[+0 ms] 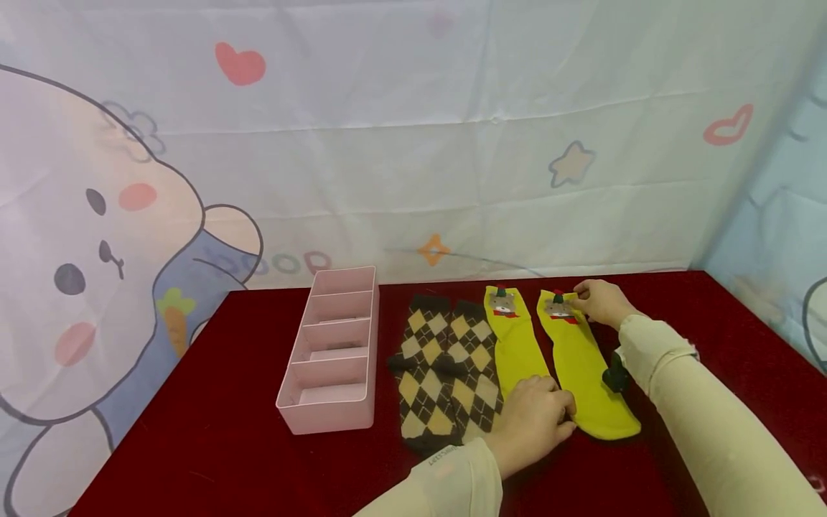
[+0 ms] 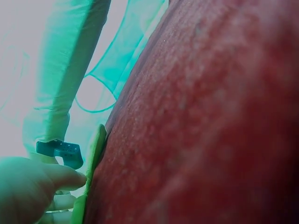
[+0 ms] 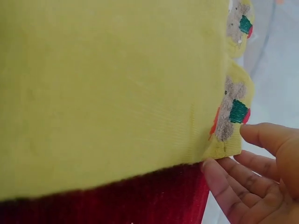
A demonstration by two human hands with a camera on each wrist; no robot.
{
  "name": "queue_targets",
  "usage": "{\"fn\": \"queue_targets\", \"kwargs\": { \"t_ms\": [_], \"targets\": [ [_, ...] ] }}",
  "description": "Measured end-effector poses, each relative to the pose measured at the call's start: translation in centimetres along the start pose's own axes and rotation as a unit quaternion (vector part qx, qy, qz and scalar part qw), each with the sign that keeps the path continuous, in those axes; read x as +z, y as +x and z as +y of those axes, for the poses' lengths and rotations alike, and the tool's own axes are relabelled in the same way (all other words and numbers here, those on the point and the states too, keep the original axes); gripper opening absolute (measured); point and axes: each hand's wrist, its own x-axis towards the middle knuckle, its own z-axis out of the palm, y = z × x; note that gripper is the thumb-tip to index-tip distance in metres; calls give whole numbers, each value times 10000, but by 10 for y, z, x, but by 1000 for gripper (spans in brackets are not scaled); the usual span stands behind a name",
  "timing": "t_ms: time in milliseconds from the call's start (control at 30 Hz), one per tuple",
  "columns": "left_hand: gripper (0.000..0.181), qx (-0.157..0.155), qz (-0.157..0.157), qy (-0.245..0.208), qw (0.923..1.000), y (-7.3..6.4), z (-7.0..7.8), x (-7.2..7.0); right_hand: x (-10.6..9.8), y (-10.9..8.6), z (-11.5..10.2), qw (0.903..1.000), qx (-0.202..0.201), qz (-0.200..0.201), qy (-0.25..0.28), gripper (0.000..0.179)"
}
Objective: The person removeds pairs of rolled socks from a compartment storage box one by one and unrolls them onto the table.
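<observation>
Two yellow socks with bear faces at the cuffs lie side by side. My right hand [image 1: 602,303] pinches the cuff corner of the right yellow sock [image 1: 581,373]; its thumb and fingers show at that edge in the right wrist view. Over the foot end of the left yellow sock [image 1: 517,348] rests my left hand [image 1: 531,420], hiding that end. Its fingertips reach towards the right sock's edge, touching yellow fabric in the left wrist view. Left of these lie two argyle socks [image 1: 426,359], dark with tan and cream diamonds.
A pink box [image 1: 332,416] with several compartments stands left of the argyle socks. Dark red cloth [image 1: 213,402] covers the table. Behind hangs a printed fabric backdrop [image 1: 413,172]. A small dark device [image 1: 617,372] sits by the right sleeve.
</observation>
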Motion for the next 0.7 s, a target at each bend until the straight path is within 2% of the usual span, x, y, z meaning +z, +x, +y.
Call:
{"fn": "queue_targets", "kwargs": {
  "t_ms": [433, 700],
  "targets": [
    [10, -88, -149, 44, 9998, 8, -7, -8, -9, 0, 3, 9999, -116, -22, -105, 56],
    [17, -118, -129, 395, 9991, 7, -12, -10, -10, -3, 2, 9994, -220, 140, -245, 56]
  ]
}}
